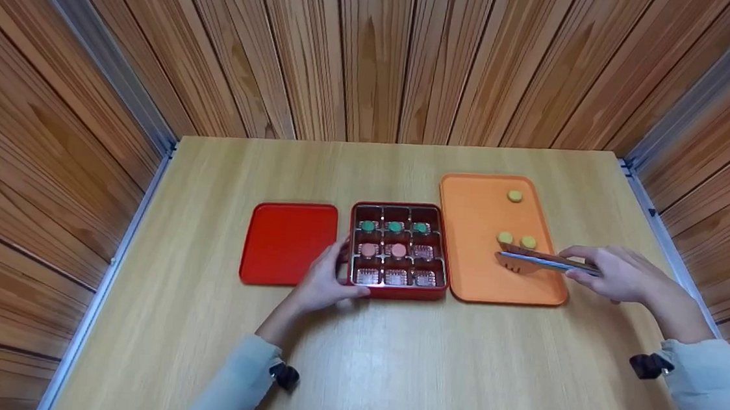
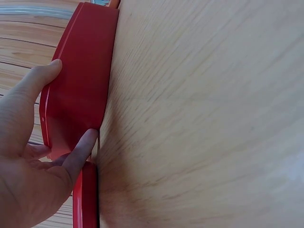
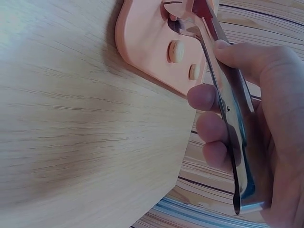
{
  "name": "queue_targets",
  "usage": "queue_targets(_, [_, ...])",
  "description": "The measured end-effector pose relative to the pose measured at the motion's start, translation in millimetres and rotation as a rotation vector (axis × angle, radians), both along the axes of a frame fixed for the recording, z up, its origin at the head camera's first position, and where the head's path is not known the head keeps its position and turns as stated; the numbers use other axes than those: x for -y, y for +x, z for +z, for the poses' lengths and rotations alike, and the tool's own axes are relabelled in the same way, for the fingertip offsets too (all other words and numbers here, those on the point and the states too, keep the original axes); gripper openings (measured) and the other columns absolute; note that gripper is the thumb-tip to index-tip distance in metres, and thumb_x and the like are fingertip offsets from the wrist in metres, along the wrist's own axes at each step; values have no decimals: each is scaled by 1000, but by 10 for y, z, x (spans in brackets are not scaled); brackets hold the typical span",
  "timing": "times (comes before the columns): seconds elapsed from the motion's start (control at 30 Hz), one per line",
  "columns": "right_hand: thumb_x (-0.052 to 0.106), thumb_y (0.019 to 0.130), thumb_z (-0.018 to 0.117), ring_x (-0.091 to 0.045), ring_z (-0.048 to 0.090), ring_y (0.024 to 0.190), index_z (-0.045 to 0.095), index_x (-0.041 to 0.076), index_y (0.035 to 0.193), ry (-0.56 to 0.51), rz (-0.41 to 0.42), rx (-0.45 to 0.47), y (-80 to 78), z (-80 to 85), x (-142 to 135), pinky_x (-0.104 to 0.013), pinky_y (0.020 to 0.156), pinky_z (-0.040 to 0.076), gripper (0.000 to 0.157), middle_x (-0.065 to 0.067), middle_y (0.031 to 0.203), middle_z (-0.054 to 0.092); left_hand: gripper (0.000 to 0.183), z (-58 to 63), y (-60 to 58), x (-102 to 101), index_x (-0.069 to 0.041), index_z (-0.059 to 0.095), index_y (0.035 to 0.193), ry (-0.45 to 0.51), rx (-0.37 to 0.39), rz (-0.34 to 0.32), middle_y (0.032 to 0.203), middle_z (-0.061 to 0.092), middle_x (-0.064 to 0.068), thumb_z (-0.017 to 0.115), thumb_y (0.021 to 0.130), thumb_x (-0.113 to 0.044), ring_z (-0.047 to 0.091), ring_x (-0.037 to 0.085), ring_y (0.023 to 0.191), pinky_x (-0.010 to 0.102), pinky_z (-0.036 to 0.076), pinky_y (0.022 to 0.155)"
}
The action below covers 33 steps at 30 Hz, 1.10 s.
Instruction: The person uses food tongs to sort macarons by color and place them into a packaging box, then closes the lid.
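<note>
My left hand [image 1: 323, 280] grips the near left corner of a red box [image 1: 400, 292] with clear-lined compartments. In the left wrist view, the thumb lies on the box's rim and a finger touches its wall low down. Three green round pieces [image 1: 394, 227] fill the back row, and two pink ones [image 1: 398, 251] sit in the middle row. The right hand [image 1: 617, 274] holds metal tongs [image 3: 232, 114] low over the orange tray [image 1: 476, 279]. Beside their tips are two yellow macaron-like discs [image 1: 528, 242]; whether the tips touch one I cannot tell.
A third yellow disc [image 1: 515, 196] lies at the back of the orange tray. Left of the box is a flat red lid or tray [image 1: 287, 244]. Wooden panel walls [image 1: 377, 56] enclose the table [image 1: 390, 376] at the back and sides.
</note>
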State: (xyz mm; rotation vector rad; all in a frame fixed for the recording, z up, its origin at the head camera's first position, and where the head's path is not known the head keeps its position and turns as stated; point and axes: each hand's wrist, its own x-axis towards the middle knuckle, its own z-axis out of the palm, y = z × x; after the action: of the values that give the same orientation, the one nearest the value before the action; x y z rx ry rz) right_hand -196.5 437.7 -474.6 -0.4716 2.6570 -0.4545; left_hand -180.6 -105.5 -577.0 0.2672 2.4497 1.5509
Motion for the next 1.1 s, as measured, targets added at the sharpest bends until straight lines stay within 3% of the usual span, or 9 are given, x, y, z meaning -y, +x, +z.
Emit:
queue_targets(0.5, [31,113,69,-10,51,48,67,16,150,-13,-17,-71,-54,167,37,-23,46,39,40,6,70,54,122,14,8,-7,-12,27,179,-4,11,12,174,48,22,101,84,-29,45,42,163,65,33,140])
queue_targets(0.93, [22,112,70,-2,41,47,71,11,146,-77,61,-229,-140,217,263,-22,46,32,35,10,65,49,122,-9,-5,1,-12,26,180,-3,10,-1,173,49,22,100,84,-29,47,42,162,65,34,139])
queue_targets(1.1, [25,112,70,-4,41,47,71,12,147,-83,62,-225,-179,269,390,-22,46,31,37,9,66,49,122,-4,-3,0,-9,26,179,29,-6,-12,170,51,23,100,84,-25,50,41,159,64,35,139])
